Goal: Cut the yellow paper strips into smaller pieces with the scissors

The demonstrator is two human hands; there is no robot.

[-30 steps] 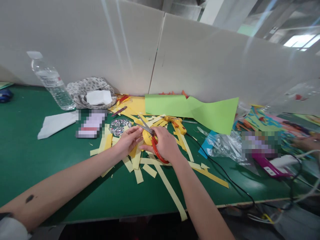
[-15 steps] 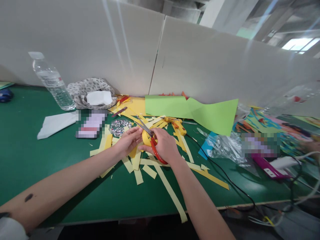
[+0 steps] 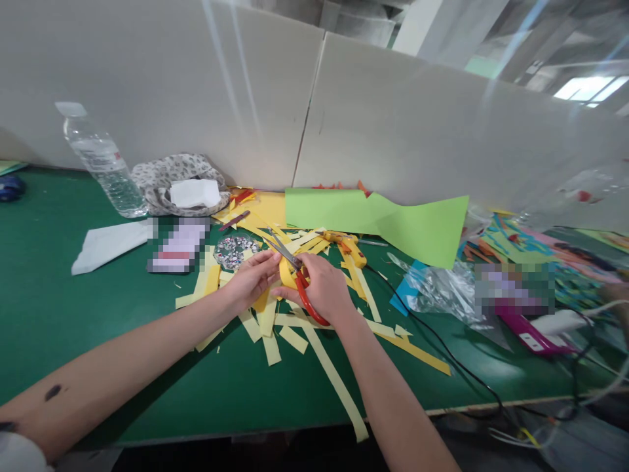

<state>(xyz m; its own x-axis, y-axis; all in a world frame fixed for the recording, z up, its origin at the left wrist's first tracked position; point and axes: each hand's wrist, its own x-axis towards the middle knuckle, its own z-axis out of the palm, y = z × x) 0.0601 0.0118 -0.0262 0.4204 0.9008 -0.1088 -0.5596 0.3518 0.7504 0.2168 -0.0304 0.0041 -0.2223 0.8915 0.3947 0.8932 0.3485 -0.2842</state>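
Note:
Red-handled scissors (image 3: 310,303) are in my right hand (image 3: 324,285), their blades pointing up and to the left. A curled yellow paper piece (image 3: 287,272) lies between my two hands, beside the blades. My left hand (image 3: 253,278) pinches this paper at its left side, thumb and forefinger together near the blades. Beneath both hands, pale and deeper yellow paper strips (image 3: 330,367) are strewn over the green table (image 3: 196,387). How far the blades are apart is hard to make out.
A yellow glue gun (image 3: 356,250) with a black cord lies right of my hands. Behind are green paper (image 3: 417,226) and a clear tray of beads (image 3: 236,252). Left stand a water bottle (image 3: 105,164), patterned cloth (image 3: 181,170) and phone (image 3: 181,246). Plastic bags (image 3: 452,292) lie right.

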